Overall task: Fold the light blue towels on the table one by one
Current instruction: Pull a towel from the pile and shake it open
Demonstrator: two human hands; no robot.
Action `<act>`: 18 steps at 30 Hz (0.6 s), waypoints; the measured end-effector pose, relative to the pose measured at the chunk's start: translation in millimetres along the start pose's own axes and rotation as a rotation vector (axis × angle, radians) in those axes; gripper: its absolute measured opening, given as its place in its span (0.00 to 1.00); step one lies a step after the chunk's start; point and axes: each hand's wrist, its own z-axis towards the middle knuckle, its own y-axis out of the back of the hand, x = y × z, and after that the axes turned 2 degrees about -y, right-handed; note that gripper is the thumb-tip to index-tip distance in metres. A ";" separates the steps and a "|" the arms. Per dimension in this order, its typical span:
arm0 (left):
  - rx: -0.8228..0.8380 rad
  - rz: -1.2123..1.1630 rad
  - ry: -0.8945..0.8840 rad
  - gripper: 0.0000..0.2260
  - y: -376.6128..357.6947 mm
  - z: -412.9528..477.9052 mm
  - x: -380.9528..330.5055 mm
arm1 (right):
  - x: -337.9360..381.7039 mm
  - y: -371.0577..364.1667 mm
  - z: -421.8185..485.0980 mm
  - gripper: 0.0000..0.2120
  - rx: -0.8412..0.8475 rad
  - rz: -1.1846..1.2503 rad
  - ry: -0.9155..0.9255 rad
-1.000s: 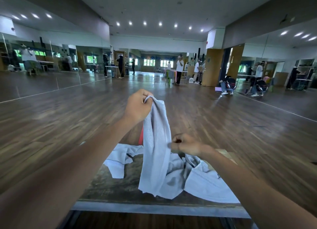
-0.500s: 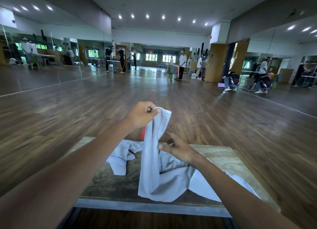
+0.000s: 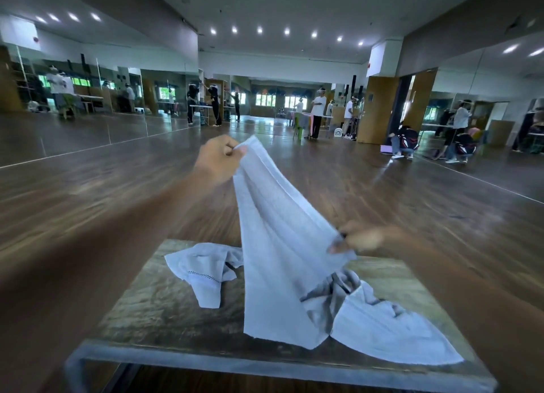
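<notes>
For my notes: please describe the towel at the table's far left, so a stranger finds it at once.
Look at the table. On its far left lies a crumpled towel, left of the held towel. Only it shows a thin checked stripe.

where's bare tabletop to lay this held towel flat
Widest bare patch: near-left part of the worn wooden table, between the crumpled light blue towel, the held hanging light blue towel and the grey front rim. A smaller patch lies at the far right corner. Centre and near right are crowded by a spread light blue towel.
</notes>
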 end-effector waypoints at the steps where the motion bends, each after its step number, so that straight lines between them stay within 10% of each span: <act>1: 0.001 0.029 0.017 0.08 4.8 9.3 0.4 | -0.5 23.5 0.7 0.06 -0.117 -0.068 -0.006; 18: -0.292 0.027 -0.049 0.08 75.7 159.7 -108.4 | 102.5 272.6 -38.0 0.08 -1.107 -0.068 0.118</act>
